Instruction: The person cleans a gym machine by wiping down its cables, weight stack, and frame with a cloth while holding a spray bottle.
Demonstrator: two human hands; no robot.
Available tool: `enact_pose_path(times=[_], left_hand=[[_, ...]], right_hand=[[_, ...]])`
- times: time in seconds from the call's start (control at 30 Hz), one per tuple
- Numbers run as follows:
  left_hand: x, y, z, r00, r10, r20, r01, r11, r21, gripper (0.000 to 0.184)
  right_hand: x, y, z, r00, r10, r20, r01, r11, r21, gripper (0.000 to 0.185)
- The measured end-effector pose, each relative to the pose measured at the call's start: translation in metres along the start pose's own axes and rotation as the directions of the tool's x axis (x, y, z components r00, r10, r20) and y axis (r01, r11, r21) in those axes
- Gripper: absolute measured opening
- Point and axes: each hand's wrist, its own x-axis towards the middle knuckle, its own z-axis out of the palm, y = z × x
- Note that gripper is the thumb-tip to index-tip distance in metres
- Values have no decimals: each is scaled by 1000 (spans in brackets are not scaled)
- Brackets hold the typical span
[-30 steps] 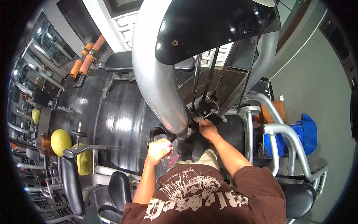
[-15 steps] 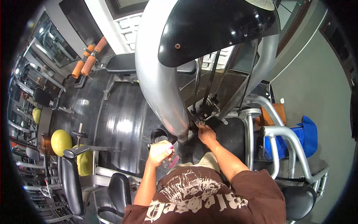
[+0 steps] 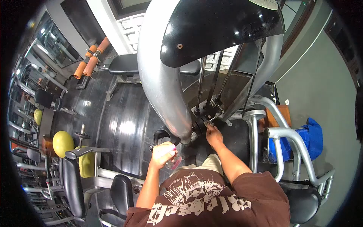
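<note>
My left fingers [image 3: 171, 153] wrap a clear bottle [image 3: 176, 163] — likely light, slick, best gripped high; my right fingers [image 3: 210, 128] — I can't tell.

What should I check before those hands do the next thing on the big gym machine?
1. Left hand has a grip on the clear bottle with pink on it: ok, fingers curled round it.
2. Bottle's top closed: cannot tell, it's too small and partly hidden.
3. Right hand low down at the machine, near the foot of the guide rods: ok.
4. Something in the right hand's fingers: cannot tell, too small to see.
5. Hands apart from each other: ok, there's a gap between them.
6. Yellow exercise ball away from both hands: ok, it's off to the left.
</note>
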Motion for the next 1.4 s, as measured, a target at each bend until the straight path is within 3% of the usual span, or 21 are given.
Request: enact_pose_path(times=[0.13,0.27,0.37,0.5,0.53,0.67,0.77,0.9,1.07,1.17,1.2,1.3,1.4], left_hand=[[0,-1,-3,1000,11,10,-11,1000,-17,24],[0,-2,-5,1000,-7,13,7,999,-37,23],[1,-6,-6,999,32,22,-32,999,4,22],[0,-5,-2,999,35,14,-35,999,24,21],[0,-5,-2,999,42,17,-42,999,26,20],[1,-6,-3,998,58,30,-59,998,13,21],[-1,-5,-3,1000,10,-4,-10,1000,-7,21],[0,-2,0,1000,3,-18,-3,1000,-3,26],[2,2,5,999,6,-54,-3,998,65,36],[0,-3,-4,1000,10,17,-10,1000,-12,22],[0,-3,-3,1000,6,14,-6,1000,-24,22],[1,-1,-4,1000,-2,4,2,999,-39,23],[1,-2,-4,1000,-11,3,11,999,-34,24]], right_hand=[[-6,27,10,992,-79,-101,79,997,-8,35],[14,-8,-14,987,83,-138,-59,984,170,34],[33,-12,-4,990,13,-137,15,979,205,37],[32,-2,31,983,-133,-122,134,991,-1,44],[32,-1,40,999,-25,-22,23,995,-92,45],[8,-24,19,987,16,158,-6,998,-67,41],[8,-33,3,956,-160,246,188,978,-95,46],[50,-11,16,998,-67,20,65,996,66,45],[52,-7,21,983,36,180,-15,993,-118,48],[26,-33,13,981,61,182,-32,986,-162,44],[20,-47,0,958,76,277,-31,986,-163,42],[22,-56,-13,937,-84,338,143,977,-155,45],[54,-26,10,962,-266,64,269,962,-47,43]])
